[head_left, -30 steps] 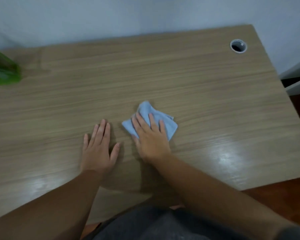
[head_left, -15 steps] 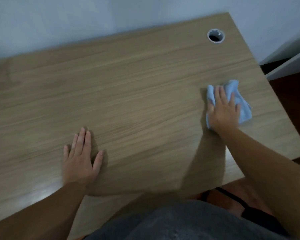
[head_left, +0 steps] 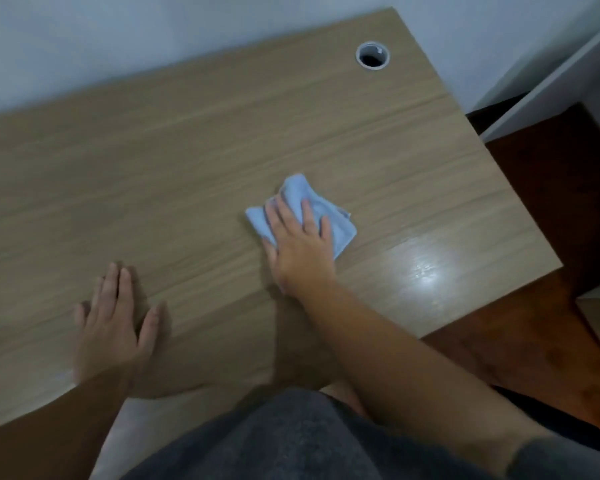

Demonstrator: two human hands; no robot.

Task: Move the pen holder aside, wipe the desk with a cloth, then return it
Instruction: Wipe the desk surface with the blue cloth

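A crumpled light blue cloth [head_left: 336, 220] lies on the wooden desk [head_left: 187, 150], right of the middle. My right hand [head_left: 300, 247] presses flat on top of the cloth, fingers spread over it. My left hand [head_left: 113, 323] rests palm down on the desk near the front edge, fingers apart, holding nothing. The pen holder is out of view.
A round grey cable hole [head_left: 372, 56] sits at the desk's far right corner. A pale wall runs behind the desk. White furniture [head_left: 551, 88] stands to the right over a dark reddish floor [head_left: 534, 323]. My grey-clothed lap [head_left: 274, 438] is below the front edge.
My right hand has slid the cloth from near the desk's right edge back toward the middle. The left hand stays flat on the desk. The view has shifted a little.
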